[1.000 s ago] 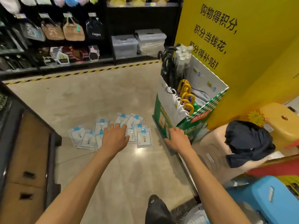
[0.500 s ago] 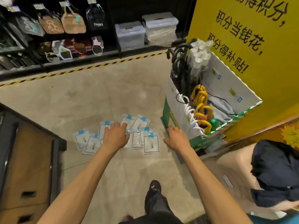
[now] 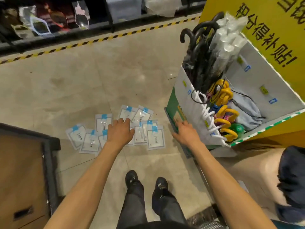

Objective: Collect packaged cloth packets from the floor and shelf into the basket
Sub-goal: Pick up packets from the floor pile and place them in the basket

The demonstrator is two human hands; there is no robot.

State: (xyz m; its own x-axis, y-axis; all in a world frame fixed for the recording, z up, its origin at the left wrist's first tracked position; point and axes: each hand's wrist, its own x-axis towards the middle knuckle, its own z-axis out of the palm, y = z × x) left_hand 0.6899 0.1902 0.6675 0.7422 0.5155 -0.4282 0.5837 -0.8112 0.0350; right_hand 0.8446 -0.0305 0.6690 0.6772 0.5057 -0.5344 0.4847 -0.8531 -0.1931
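Several white cloth packets with blue tops (image 3: 155,138) lie scattered flat on the beige floor ahead of my feet. My left hand (image 3: 119,132) reaches out over the middle of the pile, fingers relaxed, holding nothing; I cannot tell whether it touches a packet. My right hand (image 3: 184,132) stretches forward beside the lower front of the green and white cardboard bin (image 3: 175,106), fingers straight and empty. No basket is in view.
The cardboard bin holds black umbrellas (image 3: 199,52) and yellow-handled ones. A brown cabinet with a dark frame (image 3: 24,171) stands at left. A low shelf with glasses (image 3: 41,27) and a striped floor line run along the back. Dark cloth (image 3: 292,176) lies at right.
The view has tilted down and closer, so my shoes and legs now show. Both hands stay stretched forward over the packets and by the bin, still empty.
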